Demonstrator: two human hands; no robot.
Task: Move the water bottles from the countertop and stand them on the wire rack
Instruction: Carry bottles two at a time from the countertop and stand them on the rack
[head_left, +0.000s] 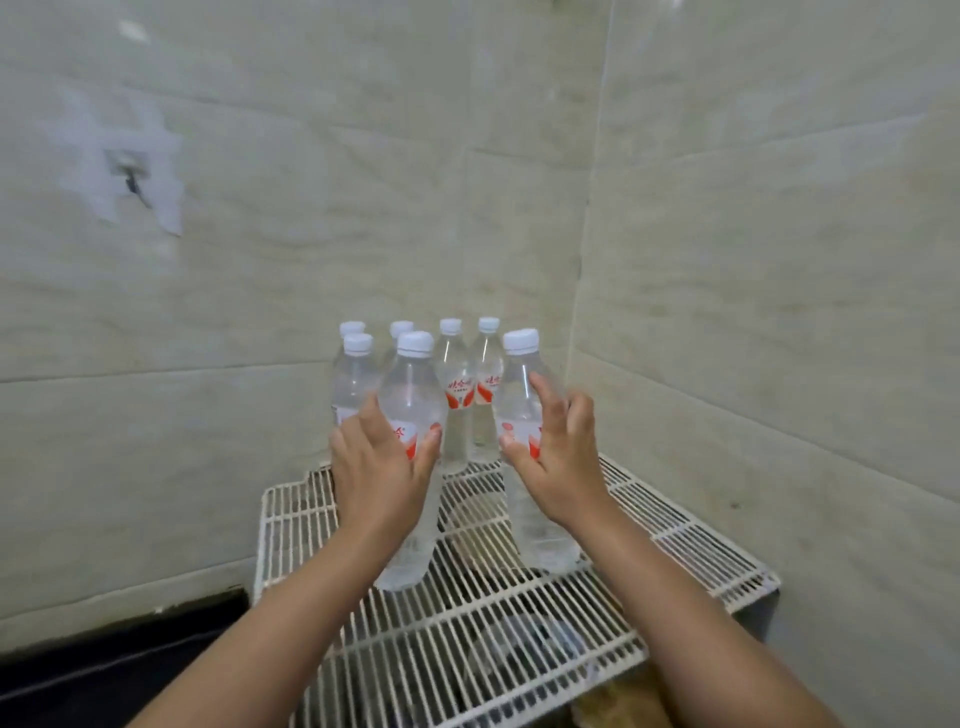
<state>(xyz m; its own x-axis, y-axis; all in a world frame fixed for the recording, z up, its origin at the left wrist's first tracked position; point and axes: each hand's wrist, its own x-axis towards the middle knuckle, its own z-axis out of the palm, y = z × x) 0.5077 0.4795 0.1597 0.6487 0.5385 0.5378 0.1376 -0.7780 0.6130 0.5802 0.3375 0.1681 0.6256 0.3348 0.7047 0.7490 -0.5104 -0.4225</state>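
Observation:
Several clear water bottles with white caps and red-and-white labels stand on a white wire rack (680, 530) in the corner. My left hand (382, 478) is wrapped around the front-left bottle (413, 395), thumb on its label. My right hand (558, 462) holds the front-right bottle (519, 395), fingers spread along its side. Both held bottles have their bases on the rack wires. The left one leans slightly. Behind them, more bottles (454, 379) stand upright close to the wall, partly hidden by the front two.
Tiled walls meet in a corner just behind and to the right of the rack. A dark countertop (104, 670) lies at lower left. A worn patch with a small hook (130, 176) marks the left wall. Blurred items show beneath the rack wires.

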